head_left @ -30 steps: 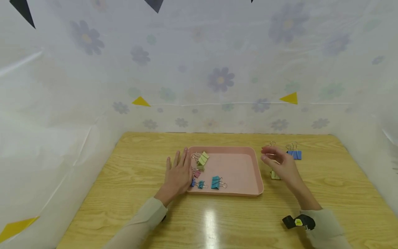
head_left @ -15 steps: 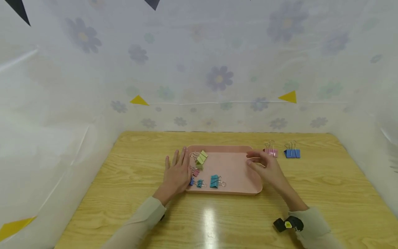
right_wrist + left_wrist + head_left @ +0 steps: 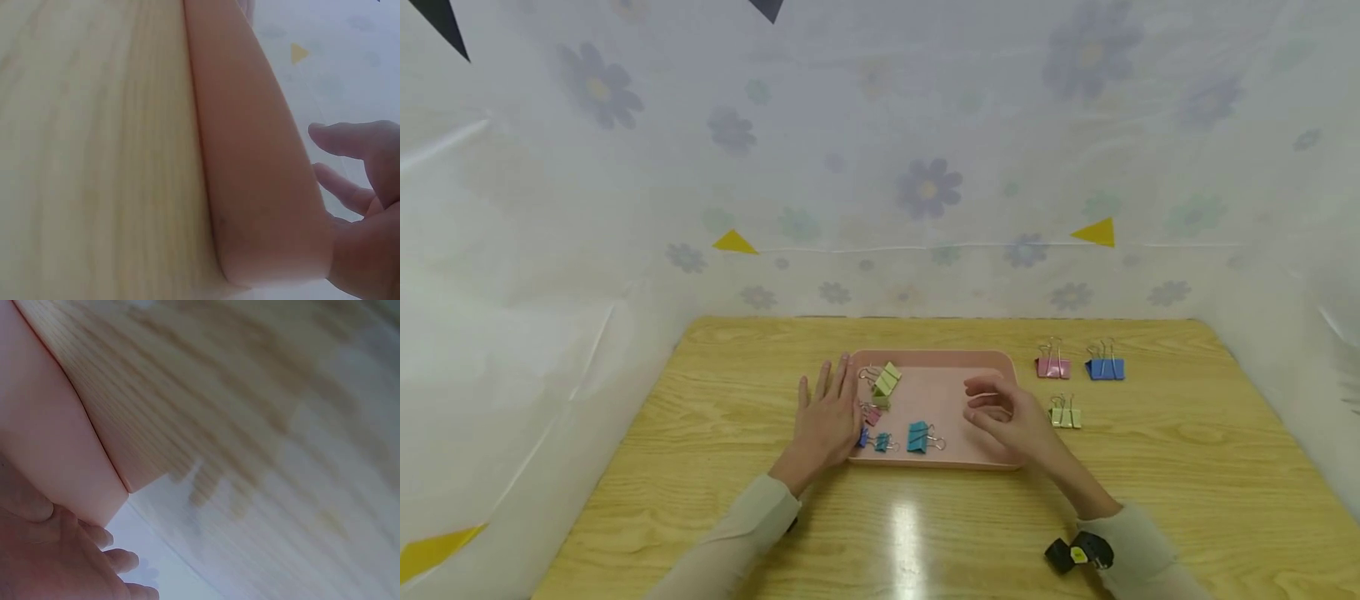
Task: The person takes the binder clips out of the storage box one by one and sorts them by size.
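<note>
My left hand (image 3: 826, 421) rests with fairly straight fingers against the left side of a pink tray (image 3: 985, 360). Over the tray's right half hangs my right hand (image 3: 1017, 419), its fingers loosely bent. In the right wrist view its thumb and fingers (image 3: 342, 140) stand apart, and I see nothing between them. Inside the tray lie a large teal binder clip (image 3: 917, 437), a small teal binder clip (image 3: 882, 442), a yellow-green binder clip (image 3: 887, 380), a small olive one beneath it, a pink binder clip (image 3: 872, 415) and a blue one partly behind my left hand.
Right of the tray, a pink binder clip (image 3: 1053, 367), a blue binder clip (image 3: 1105, 369) and a yellow-green binder clip (image 3: 1066, 417) stand on the wooden table (image 3: 737, 350). A pale flowered sheet (image 3: 842, 200) surrounds the table at the back and sides.
My right hand has moved left, from beside the binder clips on the table to above the tray, uncovering the pink and yellow-green clips. The left hand stays on the tray's side.
</note>
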Demonstrator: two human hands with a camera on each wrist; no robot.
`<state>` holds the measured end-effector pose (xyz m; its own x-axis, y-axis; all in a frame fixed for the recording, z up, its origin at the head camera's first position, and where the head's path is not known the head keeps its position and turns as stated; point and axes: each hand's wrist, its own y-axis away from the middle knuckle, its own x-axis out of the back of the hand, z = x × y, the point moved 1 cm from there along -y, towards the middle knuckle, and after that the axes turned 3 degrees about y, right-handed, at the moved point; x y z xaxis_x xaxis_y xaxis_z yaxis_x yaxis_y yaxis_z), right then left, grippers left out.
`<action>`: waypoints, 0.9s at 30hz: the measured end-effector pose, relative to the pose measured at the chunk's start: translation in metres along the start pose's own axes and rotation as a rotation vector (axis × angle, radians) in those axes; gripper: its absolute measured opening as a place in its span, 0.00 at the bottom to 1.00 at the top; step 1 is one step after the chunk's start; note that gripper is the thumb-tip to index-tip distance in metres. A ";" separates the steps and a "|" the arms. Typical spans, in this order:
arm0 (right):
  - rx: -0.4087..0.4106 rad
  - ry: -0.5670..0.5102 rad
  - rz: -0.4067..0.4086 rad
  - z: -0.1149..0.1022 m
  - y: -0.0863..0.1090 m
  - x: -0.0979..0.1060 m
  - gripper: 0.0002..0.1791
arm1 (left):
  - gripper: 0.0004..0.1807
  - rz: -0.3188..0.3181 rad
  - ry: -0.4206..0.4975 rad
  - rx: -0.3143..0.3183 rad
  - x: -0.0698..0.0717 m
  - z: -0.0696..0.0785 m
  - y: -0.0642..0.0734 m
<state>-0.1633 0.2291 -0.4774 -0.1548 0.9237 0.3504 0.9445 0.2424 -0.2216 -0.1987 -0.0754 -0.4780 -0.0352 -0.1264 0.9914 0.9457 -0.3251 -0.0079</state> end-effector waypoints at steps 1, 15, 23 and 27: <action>-0.001 0.007 -0.005 0.000 0.000 -0.003 0.24 | 0.34 0.000 -0.004 0.002 0.000 0.000 0.000; -0.035 0.062 -0.070 -0.004 -0.004 -0.038 0.25 | 0.35 0.004 0.018 -0.003 -0.004 -0.002 -0.001; -0.067 0.138 -0.144 -0.006 -0.009 -0.049 0.29 | 0.35 0.012 0.013 -0.004 -0.004 -0.001 -0.002; -0.053 0.176 -0.172 -0.004 -0.011 -0.052 0.30 | 0.35 -0.009 0.003 0.009 -0.003 -0.001 -0.001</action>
<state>-0.1644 0.1773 -0.4892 -0.2664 0.8031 0.5329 0.9233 0.3714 -0.0982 -0.1996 -0.0754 -0.4806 -0.0442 -0.1264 0.9910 0.9482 -0.3176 0.0017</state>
